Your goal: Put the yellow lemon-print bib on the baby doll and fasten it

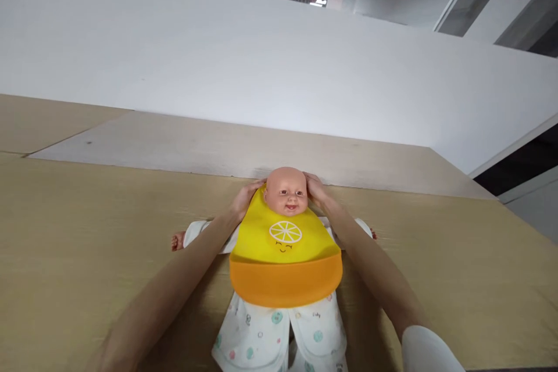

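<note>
A bald baby doll point(285, 183) lies on its back with its arms spread, dressed in a white printed outfit point(257, 331). A yellow silicone bib point(257, 238) with a lemon-slice print and an orange catch pocket point(285, 285) covers its chest. At the left side of the doll's head, my left hand point(249, 196) is closed at the bib's upper edge. My right hand point(315, 189) curls round the other side of the head, against its cheek and ear. The doll's head hides the fingertips of both hands, and what the right fingers grip does not show.
The doll lies on a tan wooden tabletop point(87, 232). Beyond it runs a paler strip point(218, 142) against a white partition point(261, 70). A dark gap point(523, 157) shows at the far right.
</note>
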### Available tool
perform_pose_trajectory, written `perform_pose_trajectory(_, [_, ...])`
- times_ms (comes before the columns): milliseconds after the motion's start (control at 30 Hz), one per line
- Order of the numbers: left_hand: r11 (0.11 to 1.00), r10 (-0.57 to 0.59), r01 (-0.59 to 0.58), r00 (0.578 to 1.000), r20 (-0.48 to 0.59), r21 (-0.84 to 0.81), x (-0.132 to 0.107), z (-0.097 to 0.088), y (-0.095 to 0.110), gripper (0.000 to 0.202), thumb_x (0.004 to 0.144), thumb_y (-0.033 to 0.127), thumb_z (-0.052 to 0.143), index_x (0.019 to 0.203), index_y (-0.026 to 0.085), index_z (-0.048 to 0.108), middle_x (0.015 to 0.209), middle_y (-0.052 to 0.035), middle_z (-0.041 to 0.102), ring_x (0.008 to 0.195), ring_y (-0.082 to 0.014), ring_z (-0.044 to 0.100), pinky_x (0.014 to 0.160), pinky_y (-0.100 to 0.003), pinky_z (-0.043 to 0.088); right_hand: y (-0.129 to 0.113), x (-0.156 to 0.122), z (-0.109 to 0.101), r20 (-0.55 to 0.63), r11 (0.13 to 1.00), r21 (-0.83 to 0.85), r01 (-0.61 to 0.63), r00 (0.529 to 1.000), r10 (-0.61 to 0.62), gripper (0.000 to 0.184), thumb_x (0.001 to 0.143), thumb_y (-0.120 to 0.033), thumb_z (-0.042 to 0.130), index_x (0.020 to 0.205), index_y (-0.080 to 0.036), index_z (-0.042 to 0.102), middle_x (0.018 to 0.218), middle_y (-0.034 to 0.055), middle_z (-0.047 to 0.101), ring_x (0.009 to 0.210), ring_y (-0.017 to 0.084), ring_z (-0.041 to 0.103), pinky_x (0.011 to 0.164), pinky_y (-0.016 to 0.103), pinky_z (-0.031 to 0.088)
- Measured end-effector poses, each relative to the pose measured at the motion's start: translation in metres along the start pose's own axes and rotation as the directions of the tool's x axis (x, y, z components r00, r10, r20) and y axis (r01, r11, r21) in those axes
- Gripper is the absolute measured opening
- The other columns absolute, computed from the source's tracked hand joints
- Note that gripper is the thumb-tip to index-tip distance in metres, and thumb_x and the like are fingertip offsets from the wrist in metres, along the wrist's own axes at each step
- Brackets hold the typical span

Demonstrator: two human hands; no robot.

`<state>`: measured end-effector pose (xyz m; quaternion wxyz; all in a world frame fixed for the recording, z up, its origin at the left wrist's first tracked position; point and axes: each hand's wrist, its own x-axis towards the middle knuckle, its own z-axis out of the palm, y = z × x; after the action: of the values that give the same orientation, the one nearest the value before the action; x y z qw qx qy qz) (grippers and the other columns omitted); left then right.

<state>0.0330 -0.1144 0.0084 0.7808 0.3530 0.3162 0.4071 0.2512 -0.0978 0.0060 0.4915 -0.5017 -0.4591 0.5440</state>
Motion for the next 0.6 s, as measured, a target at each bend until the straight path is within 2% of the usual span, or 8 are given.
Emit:
perform_pose_trajectory(133, [0.995,0.059,-0.060,0.998,0.019,0.076,-0.037,-0.003,-0.018,0.084,0.051,0.006,0.059,0.134,0.018,0.060,0.100,-0.0067,0.076,0.072,-0.0211,0.070,0.063,-0.027,0.053,0.000,-0.046,0.005,0.008,0.999,-0.010,0.040,0.999,-0.040,0.025,0.066,-0.029,0.055,0.084,-0.017,0.068,0.092,0.0026,0.069,0.083,0.014,0.058,0.073,0.023,0.045])
perform_pose_trajectory(200, [0.993,0.057,-0.057,0.998,0.005,0.101,-0.055,-0.001,-0.026,0.083,0.049,0.004,0.061,0.130,0.020,0.064,0.097,-0.0058,0.077,0.068,-0.0195,0.070,0.060,-0.025,0.052,0.002,-0.068,0.006,0.007,1.000,-0.008,0.023,1.000,-0.022,0.026,0.068,-0.034,0.056,0.084,-0.018,0.069,0.090,0.0025,0.069,0.083,0.015,0.057,0.072,0.023,0.044])
perform_pose_trajectory(333, [0.993,0.057,-0.058,0.998,0.010,0.104,-0.082,0.008,-0.031,0.069,0.048,0.004,0.069,0.115,0.023,0.073,0.102,-0.0063,0.076,0.082,-0.0243,0.072,0.069,-0.028,0.055,0.000,-0.099,0.008,0.048,1.000,0.005,0.004,0.999,-0.004,0.029,0.070,-0.040,0.060,0.085,-0.018,0.070,0.091,0.0033,0.069,0.085,0.016,0.059,0.075,0.024,0.045])
perform_pose_trajectory(467, [0.993,0.018,-0.019,1.000,0.007,0.113,-0.096,0.012,-0.030,0.065,0.056,0.014,0.079,0.119,0.027,0.071,0.109,-0.0077,0.075,0.093,-0.0299,0.072,0.074,-0.033,0.056,-0.010,-0.104,0.009,0.137,0.999,-0.030,0.031,0.990,-0.027,0.026,0.074,-0.041,0.062,0.087,-0.021,0.073,0.098,0.0021,0.070,0.094,0.017,0.061,0.084,0.026,0.046])
perform_pose_trajectory(600, [0.994,0.007,-0.008,1.000,0.015,0.107,-0.102,0.011,-0.031,0.071,0.063,0.027,0.084,0.131,0.029,0.063,0.117,-0.0088,0.073,0.096,-0.0310,0.072,0.077,-0.035,0.057,-0.017,-0.086,0.014,0.249,0.999,-0.047,0.020,0.968,-0.007,0.030,0.073,-0.046,0.068,0.089,-0.022,0.073,0.100,0.0007,0.070,0.096,0.017,0.061,0.087,0.026,0.046])
